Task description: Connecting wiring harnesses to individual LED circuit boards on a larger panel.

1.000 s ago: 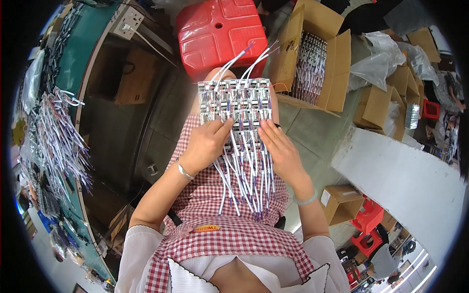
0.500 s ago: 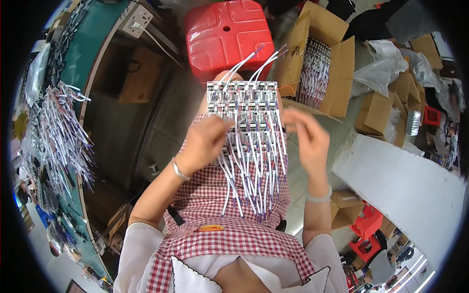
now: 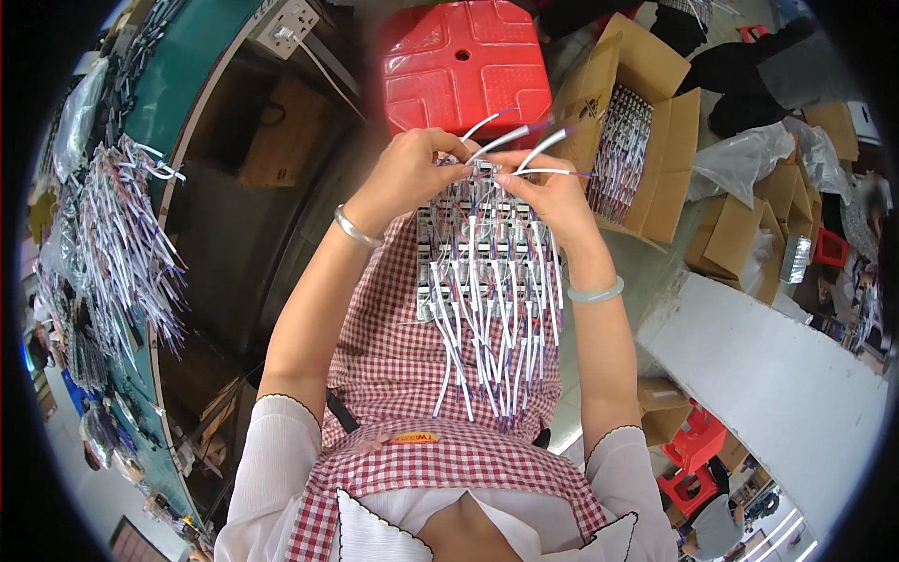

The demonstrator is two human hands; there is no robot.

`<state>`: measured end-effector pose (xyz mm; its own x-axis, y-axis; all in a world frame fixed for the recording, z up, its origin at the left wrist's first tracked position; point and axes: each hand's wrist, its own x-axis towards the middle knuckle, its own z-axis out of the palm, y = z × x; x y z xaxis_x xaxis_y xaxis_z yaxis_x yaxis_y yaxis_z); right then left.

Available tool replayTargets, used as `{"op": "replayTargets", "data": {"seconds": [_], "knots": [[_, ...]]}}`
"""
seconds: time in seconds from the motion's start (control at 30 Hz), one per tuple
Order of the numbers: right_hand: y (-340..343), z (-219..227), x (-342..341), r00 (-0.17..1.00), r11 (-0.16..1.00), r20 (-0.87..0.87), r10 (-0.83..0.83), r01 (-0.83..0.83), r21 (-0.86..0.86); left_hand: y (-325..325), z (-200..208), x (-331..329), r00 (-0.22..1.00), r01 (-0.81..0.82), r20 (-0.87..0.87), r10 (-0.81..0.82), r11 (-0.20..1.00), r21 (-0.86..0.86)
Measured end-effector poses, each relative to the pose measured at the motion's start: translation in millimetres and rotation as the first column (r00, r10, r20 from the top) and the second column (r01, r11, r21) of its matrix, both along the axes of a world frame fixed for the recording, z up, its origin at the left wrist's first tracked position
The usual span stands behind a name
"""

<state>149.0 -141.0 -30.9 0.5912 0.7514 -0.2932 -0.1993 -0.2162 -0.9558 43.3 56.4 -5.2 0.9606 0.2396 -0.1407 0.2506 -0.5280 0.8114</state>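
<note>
The left hand (image 3: 410, 175) has been moved from the left side of the circuit-board panel (image 3: 429, 251) to its far edge, and the panel's left portion has been uncovered. The right hand (image 3: 557, 199), first laid on the panel's right side and then lifted off beside it, has been brought to that same far edge. There the white wires (image 3: 512, 137), earlier untouched, are now pinched by both hands and have been spread apart, one being turned almost level toward the right. In the shifted view, the red plastic stool (image 3: 465, 82) and the open cardboard carton (image 3: 674, 140) are shown farther right.
</note>
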Motion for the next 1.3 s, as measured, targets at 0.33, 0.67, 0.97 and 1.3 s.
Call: {"op": "replayTargets", "data": {"seconds": [0.33, 0.67, 0.97, 1.3], "knots": [[-50.5, 16.4, -66.3, 0.732, 1.0, 0.681, 0.01, -0.027, 0.015, -45.3, -3.6, -74.7, 0.922, 0.079, 0.323, -0.213, 0.921, 0.381], [-80.7, 6.0, -123.1, 0.395, 0.958, 0.877, 0.274, -0.036, -0.283, -56.7, -11.9, -104.9, 0.905, 0.227, 0.195, -0.379, 0.815, 0.534], [-102.7, 43.8, -124.0, 0.484, 0.89, 0.747, 0.456, -0.264, -0.372, -57.4, -8.0, -111.4, 0.907, 0.279, 0.123, -0.402, 0.794, 0.54], [-47.5, 23.3, -75.2, 0.43, 0.958, 0.867, 0.252, 0.013, -0.286, -59.2, -11.9, -107.7, 0.901, 0.293, 0.12, -0.417, 0.789, 0.541]]}}
